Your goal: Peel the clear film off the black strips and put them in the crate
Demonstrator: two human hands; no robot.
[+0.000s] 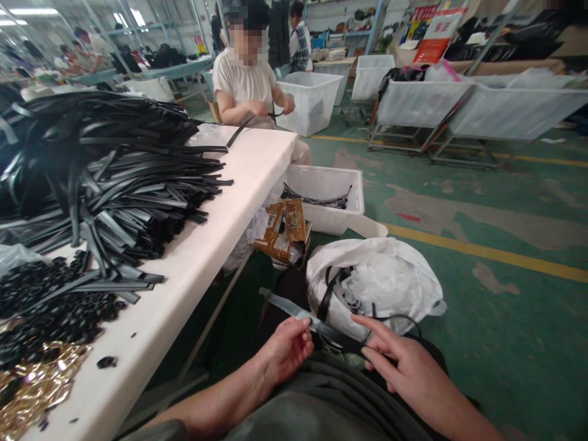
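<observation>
A flat black strap (339, 336) stretches across my lap, its far left end looking pale and shiny. My left hand (290, 350) pinches it near the middle between thumb and fingers. At the strap's right end is my right hand (397, 355), with the thumb and lower fingers closed on it and the index finger stretched out above. Just beyond the strap stands a white sack (381, 275) of clear plastic and black strips. To my left, a large pile of black straps (114, 165) covers much of the white table (248, 214).
Small black rings (59, 300) and gold-coloured buckles (41, 386) lie at the table's near left. Beneath the table edge are a brown box (285, 229) and a white bin (321, 214) holding black strips. A seated co-worker (248, 86) handles a strap across the table.
</observation>
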